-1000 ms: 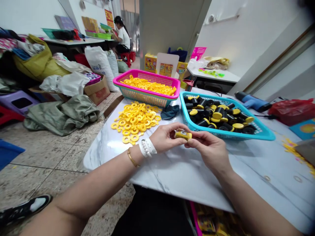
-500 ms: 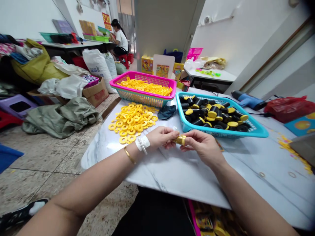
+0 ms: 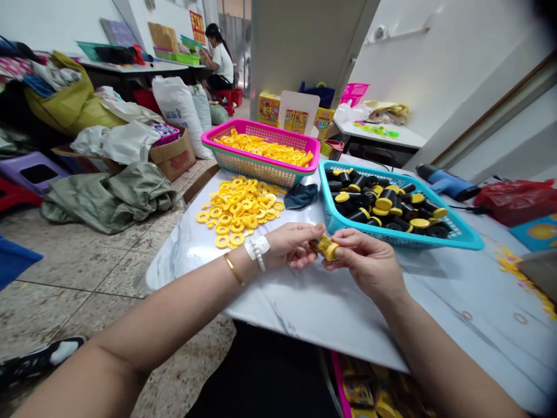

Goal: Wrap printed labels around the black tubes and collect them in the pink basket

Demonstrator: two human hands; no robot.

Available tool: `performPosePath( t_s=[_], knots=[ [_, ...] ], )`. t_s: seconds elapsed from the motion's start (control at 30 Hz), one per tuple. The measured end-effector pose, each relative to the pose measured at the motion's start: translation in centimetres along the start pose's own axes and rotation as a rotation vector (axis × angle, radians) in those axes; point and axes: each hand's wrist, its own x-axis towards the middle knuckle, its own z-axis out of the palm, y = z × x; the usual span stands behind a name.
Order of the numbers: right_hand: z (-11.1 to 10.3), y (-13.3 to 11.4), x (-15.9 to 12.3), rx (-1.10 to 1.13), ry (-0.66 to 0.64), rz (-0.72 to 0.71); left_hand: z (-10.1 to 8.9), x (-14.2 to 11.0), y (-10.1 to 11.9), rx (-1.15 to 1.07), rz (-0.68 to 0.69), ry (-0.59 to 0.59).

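Note:
Both hands meet over the white marble table [image 3: 331,307], pinching one small black and yellow cylinder [image 3: 325,247] between them. My left hand [image 3: 292,245] grips its near end with curled fingers. From the other side my right hand [image 3: 369,261] holds the yellow-capped end. A heap of loose yellow rings [image 3: 237,212] lies on the table just left of my left wrist. Close behind my hands stands a blue basket [image 3: 461,235] of black and yellow cylinders.
A pink-rimmed basket [image 3: 261,154] of yellow rings stands at the table's far end, a dark cloth [image 3: 301,195] beside it. A blue tool [image 3: 444,181] and a red bag [image 3: 517,200] lie at the right. Sacks, boxes and stools crowd the floor at left. Another person [image 3: 220,58] sits far back.
The cylinder between my fingers has been turned from lying level to tilted, yellow end toward the right hand. Both hands have stayed at the same spot.

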Motion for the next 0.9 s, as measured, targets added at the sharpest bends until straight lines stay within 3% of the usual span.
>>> performPosePath(
  t_s=[0.13,0.27,0.37,0.47,0.57,0.67,0.73,0.8,0.9],
  knots=[
    [0.0,-0.1,-0.1,-0.028,0.037,-0.003,0.1,-0.2,0.2,-0.001,-0.018,-0.019],
    [0.7,-0.5,0.2,-0.113,-0.040,-0.035,0.4,-0.2,0.1,0.018,-0.055,0.010],
    [0.7,-1.8,-0.9,-0.141,-0.076,-0.036,0.5,-0.5,0.2,0.004,-0.075,-0.092],
    [-0.8,-4.0,-4.9,-0.211,-0.190,0.119,0.5,-0.6,0.2,0.075,-0.116,-0.162],
    [-3.5,-6.5,-10.6,-0.398,-0.297,0.340,0.6,-0.2,-0.1,0.207,-0.151,-0.116],
    [-5.9,-8.7,-15.1,-0.718,-0.381,0.419,0.8,0.4,-0.5,0.323,-0.141,-0.051],
    [-7.0,-9.4,-16.1,-0.902,-0.409,0.412,1.0,0.8,-0.6,0.402,-0.116,-0.008],
    [-7.6,-9.2,-15.4,-1.026,-0.307,0.294,1.1,1.0,-0.6,0.479,-0.085,0.035],
    [-8.0,-6.8,-11.4,-1.194,0.061,-0.028,1.3,1.0,-0.6,0.541,-0.047,0.078]
  ],
)
